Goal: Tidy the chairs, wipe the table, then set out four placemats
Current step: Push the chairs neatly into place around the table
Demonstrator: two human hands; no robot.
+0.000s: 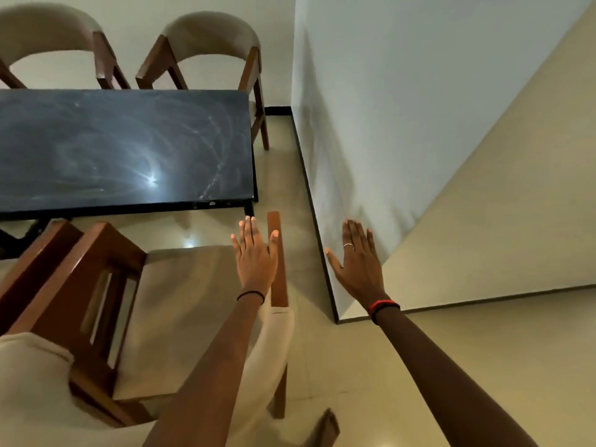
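The dark worktop [122, 146] fills the 10 o'clock area, its surface streaked with swirls. The near chair [180, 311] stands at 7 o'clock, apart from the worktop's near edge. A far chair [48, 33] at 11 o'clock and a second far chair [209, 33] at 12 line the far edge. The left hand [256, 256], grip spread and holding nothing, is over the near chair's right armrest; the right hand [359, 266], at its 3 o'clock, is likewise spread flat

Table [122, 146] between two far chairs [206, 50] and one near chair [180, 317]; wall [403, 108] right.
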